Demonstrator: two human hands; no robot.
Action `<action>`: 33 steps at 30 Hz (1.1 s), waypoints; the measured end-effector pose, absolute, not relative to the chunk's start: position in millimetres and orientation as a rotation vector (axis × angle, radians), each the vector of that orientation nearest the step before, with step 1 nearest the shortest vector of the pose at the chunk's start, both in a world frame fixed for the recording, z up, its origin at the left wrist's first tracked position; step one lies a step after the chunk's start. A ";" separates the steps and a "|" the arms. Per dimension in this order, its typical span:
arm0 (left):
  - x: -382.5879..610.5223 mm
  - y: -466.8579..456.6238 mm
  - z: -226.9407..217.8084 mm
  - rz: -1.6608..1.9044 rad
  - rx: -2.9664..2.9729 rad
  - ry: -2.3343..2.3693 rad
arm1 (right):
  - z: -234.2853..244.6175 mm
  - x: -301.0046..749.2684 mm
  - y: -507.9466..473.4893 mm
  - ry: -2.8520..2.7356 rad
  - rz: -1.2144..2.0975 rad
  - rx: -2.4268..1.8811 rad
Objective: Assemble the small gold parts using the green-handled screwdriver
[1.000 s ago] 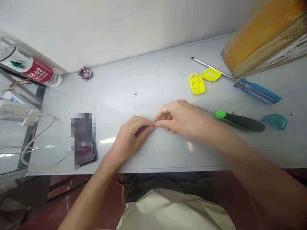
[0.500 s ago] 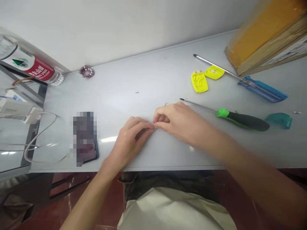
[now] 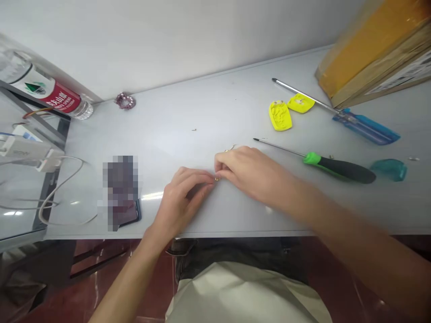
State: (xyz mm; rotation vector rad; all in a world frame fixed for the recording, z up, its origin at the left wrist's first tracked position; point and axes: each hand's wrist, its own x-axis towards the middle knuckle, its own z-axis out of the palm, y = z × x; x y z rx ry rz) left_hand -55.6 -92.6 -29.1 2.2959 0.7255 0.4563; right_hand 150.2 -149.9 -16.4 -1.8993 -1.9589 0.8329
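Note:
Both hands meet over the middle of the desk (image 3: 161, 148). A tiny gold-coloured metal piece (image 3: 217, 179) shows at their fingertips; its exact kind is too small to tell. My left hand (image 3: 183, 193) pinches at its left side, thumb and fingers pressed together. Close against it, my right hand (image 3: 242, 166) has its fingers curled and pinched at the same piece. Just beyond the right knuckles lies a thin small metal part (image 3: 230, 148), partly hidden by the hand. Farther back, another small metal pin-like piece (image 3: 194, 129) rests alone on the desk.
Right of my hands lie a green-and-black screwdriver (image 3: 340, 168), a blue-handled screwdriver (image 3: 367, 126), yellow shell halves (image 3: 280, 116) and a teal translucent piece (image 3: 390, 170). A cardboard box (image 3: 377, 58) stands back right. Leftward are a blurred-out phone (image 3: 129, 213), beaded bracelet (image 3: 125, 101), bottle (image 3: 63, 98) and white cable (image 3: 50, 188).
My hands stay together, with only a slight shift of the fingers around the gold piece. More of the thin metal part beyond the right hand shows. The view has moved slightly.

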 end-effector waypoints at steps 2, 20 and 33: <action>-58.1 -94.3 -29.8 0.485 2.332 0.695 | -17.1 150.3 -148.1 -1.962 0.854 -1.911; -55.3 -86.9 -25.5 0.512 2.362 0.667 | -20.6 153.4 -171.2 -1.911 0.753 -1.822; -51.4 -70.5 -23.9 0.358 2.528 0.715 | -33.0 153.4 -169.9 -1.981 0.666 -1.768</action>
